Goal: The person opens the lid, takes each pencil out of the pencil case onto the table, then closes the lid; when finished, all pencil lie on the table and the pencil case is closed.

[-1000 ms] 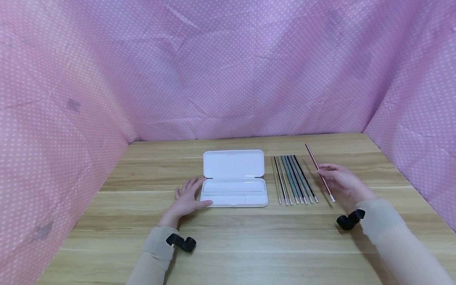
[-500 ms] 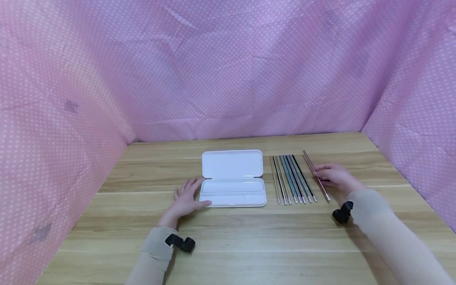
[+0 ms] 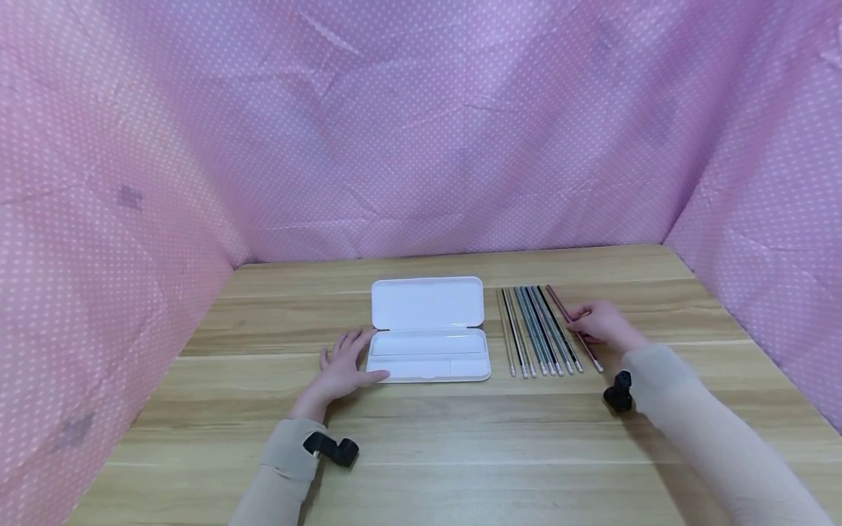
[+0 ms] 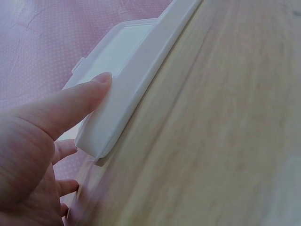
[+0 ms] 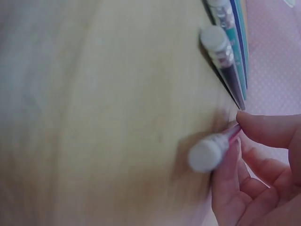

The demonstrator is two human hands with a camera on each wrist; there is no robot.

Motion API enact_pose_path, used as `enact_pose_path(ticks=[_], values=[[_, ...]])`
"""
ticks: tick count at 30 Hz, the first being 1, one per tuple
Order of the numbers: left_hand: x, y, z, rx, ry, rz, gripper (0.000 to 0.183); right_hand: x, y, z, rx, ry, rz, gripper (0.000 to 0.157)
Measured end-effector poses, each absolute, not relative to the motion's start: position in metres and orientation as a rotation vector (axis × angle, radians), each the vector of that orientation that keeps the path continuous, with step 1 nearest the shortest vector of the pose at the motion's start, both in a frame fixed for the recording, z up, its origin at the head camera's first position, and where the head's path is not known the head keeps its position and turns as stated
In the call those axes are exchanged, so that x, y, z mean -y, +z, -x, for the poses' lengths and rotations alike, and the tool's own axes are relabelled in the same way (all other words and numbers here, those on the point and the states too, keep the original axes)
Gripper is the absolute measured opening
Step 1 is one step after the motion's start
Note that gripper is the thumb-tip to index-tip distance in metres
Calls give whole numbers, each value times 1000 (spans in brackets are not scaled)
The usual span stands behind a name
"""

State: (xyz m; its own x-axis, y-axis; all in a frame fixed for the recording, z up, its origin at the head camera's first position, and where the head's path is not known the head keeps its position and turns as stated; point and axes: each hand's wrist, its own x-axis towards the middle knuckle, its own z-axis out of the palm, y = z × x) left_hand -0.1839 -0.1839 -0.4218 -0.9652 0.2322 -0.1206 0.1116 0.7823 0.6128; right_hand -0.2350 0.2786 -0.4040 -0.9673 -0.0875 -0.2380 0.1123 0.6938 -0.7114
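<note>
In the head view my right hand [image 3: 604,326] pinches a dark red pencil [image 3: 558,302] between thumb and fingers, its white eraser end toward me. The right wrist view shows the eraser [image 5: 205,155] close over the wood. Just left of it lies a row of several pencils [image 3: 531,329], dark, teal and natural wood, erasers also toward me. My left hand [image 3: 343,374] rests at the left side of an open white pencil case [image 3: 427,344]. In the left wrist view the straight thumb [image 4: 80,104] lies on the case's front edge, with the other fingers spread beyond its end.
The case's lid [image 3: 427,303] lies folded back, away from me. Beneath everything is a wood-grain table [image 3: 460,453]. A pink polka-dot cloth [image 3: 421,131] hangs behind the table and along both sides.
My right hand has moved left and lower with the red pencil, bringing it near the right end of the row. My left hand stays at the case.
</note>
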Motion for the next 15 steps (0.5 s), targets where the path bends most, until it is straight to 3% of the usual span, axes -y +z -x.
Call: enact_pose_path(ticks=[15], values=[[185,-423,183,-2783,934,-272,87,-275,-400,234,-2613,-1166,-27,25]])
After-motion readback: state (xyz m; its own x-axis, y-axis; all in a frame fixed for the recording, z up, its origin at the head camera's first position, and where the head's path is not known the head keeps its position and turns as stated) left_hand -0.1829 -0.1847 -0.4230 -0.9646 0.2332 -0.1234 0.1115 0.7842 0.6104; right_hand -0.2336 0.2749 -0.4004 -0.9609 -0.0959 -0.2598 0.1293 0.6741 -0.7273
